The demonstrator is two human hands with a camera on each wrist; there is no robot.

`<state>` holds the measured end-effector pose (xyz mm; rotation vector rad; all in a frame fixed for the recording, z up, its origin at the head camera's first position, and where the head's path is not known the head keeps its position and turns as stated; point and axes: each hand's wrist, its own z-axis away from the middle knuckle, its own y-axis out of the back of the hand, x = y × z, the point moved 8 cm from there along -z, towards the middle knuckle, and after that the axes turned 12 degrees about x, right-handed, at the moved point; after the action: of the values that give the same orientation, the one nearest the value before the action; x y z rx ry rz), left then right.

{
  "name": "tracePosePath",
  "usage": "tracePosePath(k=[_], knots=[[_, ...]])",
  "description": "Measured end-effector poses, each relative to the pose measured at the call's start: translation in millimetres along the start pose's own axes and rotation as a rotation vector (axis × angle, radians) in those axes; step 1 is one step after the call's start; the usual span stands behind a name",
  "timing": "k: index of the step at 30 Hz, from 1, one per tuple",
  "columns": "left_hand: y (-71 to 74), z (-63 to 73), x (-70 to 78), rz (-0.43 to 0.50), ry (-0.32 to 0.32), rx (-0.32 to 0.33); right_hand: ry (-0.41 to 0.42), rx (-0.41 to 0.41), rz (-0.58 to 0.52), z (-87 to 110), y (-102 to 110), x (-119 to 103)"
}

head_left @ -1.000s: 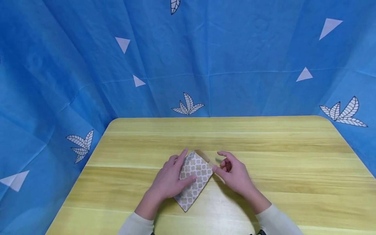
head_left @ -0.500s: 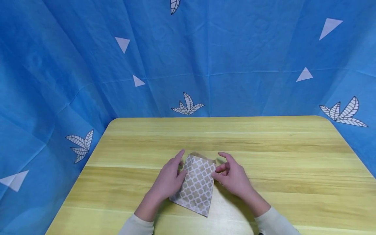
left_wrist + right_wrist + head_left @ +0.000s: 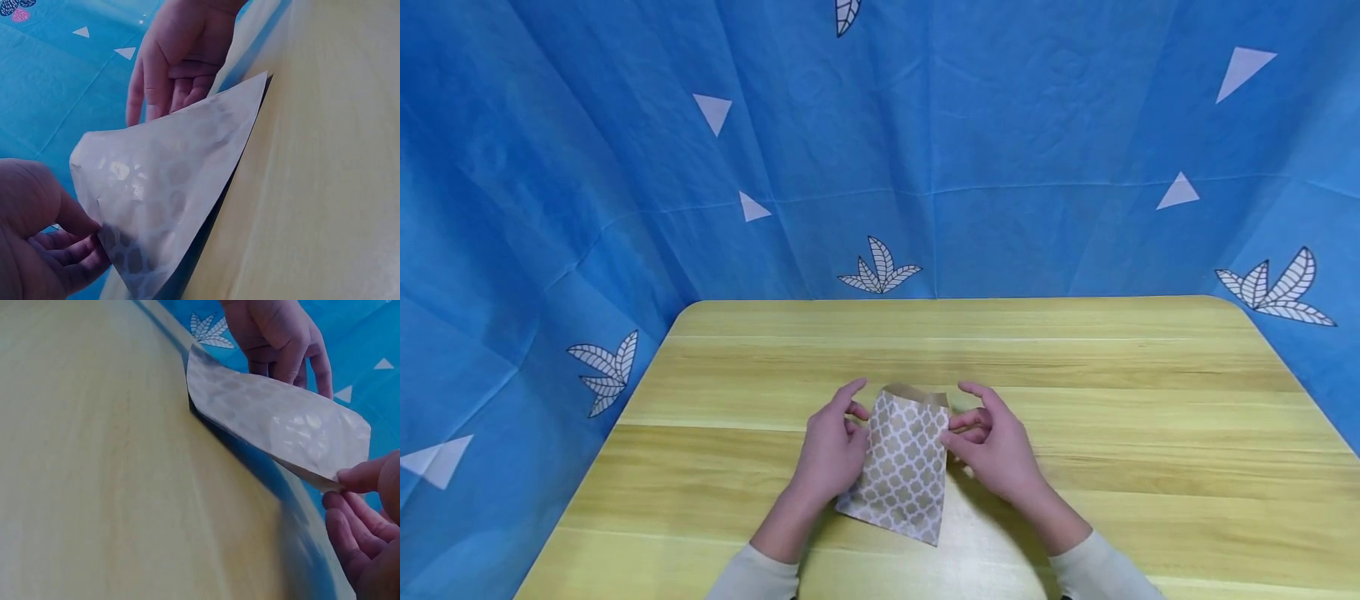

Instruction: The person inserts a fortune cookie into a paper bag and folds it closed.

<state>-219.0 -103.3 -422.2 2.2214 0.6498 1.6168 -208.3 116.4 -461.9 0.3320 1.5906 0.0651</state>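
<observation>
Table (image 3: 1150, 400) beneath open-mouthed patterned paper bag (image 3: 901, 467)

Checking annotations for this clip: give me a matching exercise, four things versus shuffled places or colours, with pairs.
1. patterned bag
2. left hand
3. right hand
4. backdrop cloth

A. pinching the bag's right edge (head view)
B. blue with white triangles
C. white and tan, between the hands
D. pinching the bag's left edge (head view)

Pairs: 1-C, 2-D, 3-A, 4-B
</observation>
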Motion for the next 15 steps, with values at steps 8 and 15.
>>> tracePosePath(k=[8,15], knots=[[5.5,-5.0,15.8,0.086,-0.038,0.062,0.126,0.104,-0.138,-4.0,13.6,-26.5],[8.6,-9.3,27.6,0.187,-0.108,0.111,0.262,0.175,-0.188,-3.0,25.7,-49.8]])
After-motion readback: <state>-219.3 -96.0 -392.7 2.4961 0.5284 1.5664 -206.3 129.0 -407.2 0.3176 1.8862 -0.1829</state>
